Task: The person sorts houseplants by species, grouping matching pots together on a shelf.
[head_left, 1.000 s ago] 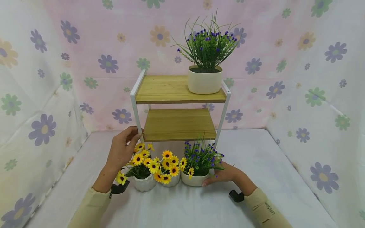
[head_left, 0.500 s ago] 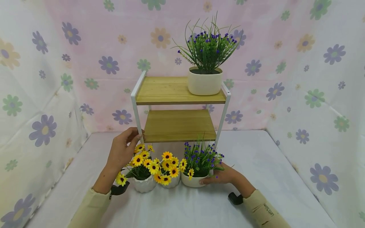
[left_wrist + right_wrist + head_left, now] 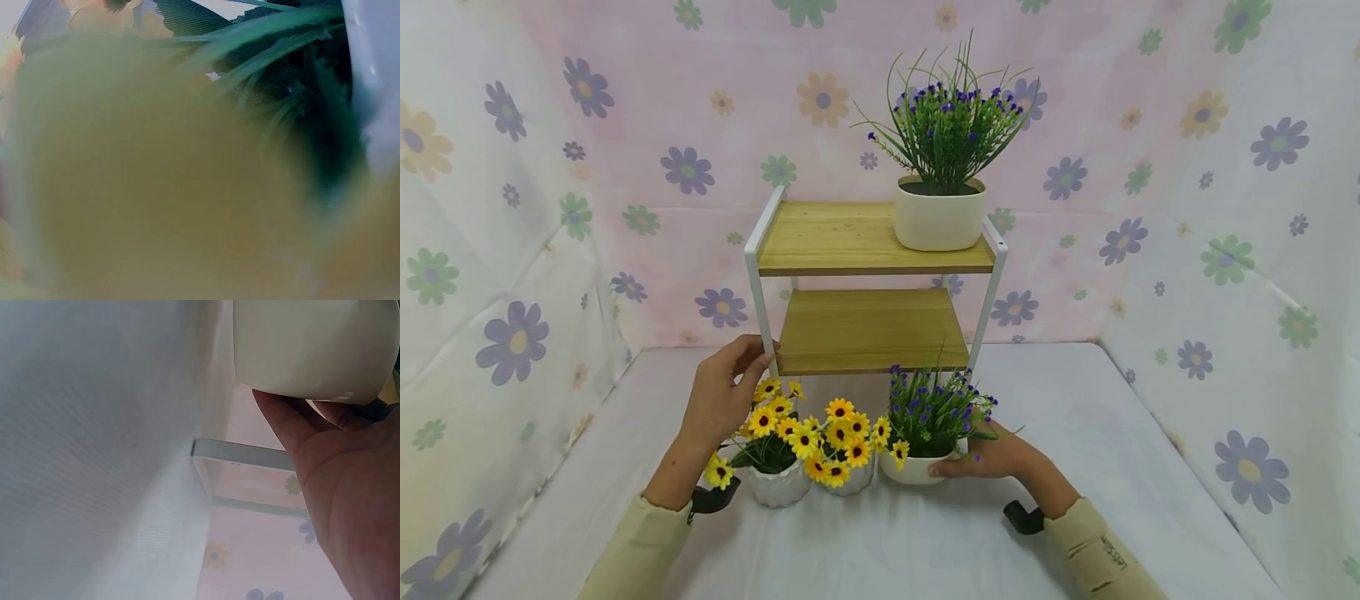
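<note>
1. Cream-white rounded pot with purple blossoms and long grassy green leaves [image 3: 940, 217], upright, raised well above the worktop.
2. White wavy-sided pot of yellow, dark-centred daisy-like flowers [image 3: 778, 485], upright on the worktop.
3. White pot of orange-yellow, dark-centred flowers [image 3: 857, 452], just beside it; its blooms hide most of the pot.
4. Worktop covered in white cloth [image 3: 865, 554].
5. Pink cloth backdrop printed with purple, green and orange flowers [image 3: 730, 167].
6. Whitish flower-printed cloth walls, left [image 3: 467, 275] and right [image 3: 1247, 333].

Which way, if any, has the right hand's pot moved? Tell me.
Yes: the pot has shifted slightly up and right in the head view, against the shelf.
</note>
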`<action>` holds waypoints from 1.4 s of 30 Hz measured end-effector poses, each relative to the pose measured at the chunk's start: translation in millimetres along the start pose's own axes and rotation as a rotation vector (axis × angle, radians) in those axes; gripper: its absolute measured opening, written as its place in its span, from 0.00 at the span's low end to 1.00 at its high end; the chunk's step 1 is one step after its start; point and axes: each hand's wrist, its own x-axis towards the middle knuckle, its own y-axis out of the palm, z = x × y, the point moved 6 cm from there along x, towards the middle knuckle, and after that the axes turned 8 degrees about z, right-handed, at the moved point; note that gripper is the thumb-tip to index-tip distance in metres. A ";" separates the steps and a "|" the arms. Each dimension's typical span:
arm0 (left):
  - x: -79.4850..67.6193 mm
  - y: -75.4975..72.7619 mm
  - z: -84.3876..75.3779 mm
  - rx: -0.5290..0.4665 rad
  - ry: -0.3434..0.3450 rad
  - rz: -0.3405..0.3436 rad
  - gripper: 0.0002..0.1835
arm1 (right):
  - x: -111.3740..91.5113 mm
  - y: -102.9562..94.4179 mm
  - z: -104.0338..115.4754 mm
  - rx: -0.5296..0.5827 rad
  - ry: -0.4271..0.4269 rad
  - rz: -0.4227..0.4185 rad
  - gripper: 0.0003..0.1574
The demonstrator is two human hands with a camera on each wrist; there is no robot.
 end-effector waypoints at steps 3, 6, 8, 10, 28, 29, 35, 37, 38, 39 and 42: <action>0.1 -0.2 0.0 -0.003 0.002 -0.001 0.10 | -1.7 -3.3 0.9 -0.010 0.031 -0.011 0.58; -0.2 -0.2 0.2 -0.006 -0.002 0.000 0.10 | -3.5 -5.9 4.4 -0.020 0.041 -0.018 0.61; -0.2 0.0 -0.1 -0.008 -0.001 0.001 0.10 | -5.8 -8.4 8.1 -0.037 0.053 -0.028 0.62; -0.2 0.3 0.1 -0.010 0.001 0.000 0.10 | -8.1 -10.4 11.5 -0.042 0.070 -0.030 0.63; 0.5 0.9 -0.7 -0.022 0.005 0.005 0.10 | -0.4 -38.6 52.9 0.026 -0.053 -0.136 0.57; 0.4 1.1 -0.3 -0.024 0.006 0.005 0.10 | 0.4 -40.0 55.4 0.028 -0.054 -0.136 0.57; -1.9 1.3 2.6 -0.024 -0.006 0.003 0.10 | 5.6 -47.7 70.6 -0.003 -0.045 -0.114 0.61; -2.1 0.9 2.1 -0.022 -0.008 0.003 0.10 | 7.2 -50.8 77.1 -0.005 -0.050 -0.108 0.62; -1.9 0.7 1.4 -0.021 -0.005 0.003 0.10 | 8.1 -52.8 80.9 -0.002 -0.055 -0.107 0.62; -1.6 0.5 1.2 -0.021 -0.006 0.004 0.10 | 9.3 -55.1 85.4 0.001 -0.066 -0.106 0.62; -0.5 0.2 0.2 -0.020 -0.004 0.006 0.10 | 11.6 -62.9 96.0 -0.006 -0.035 -0.108 0.61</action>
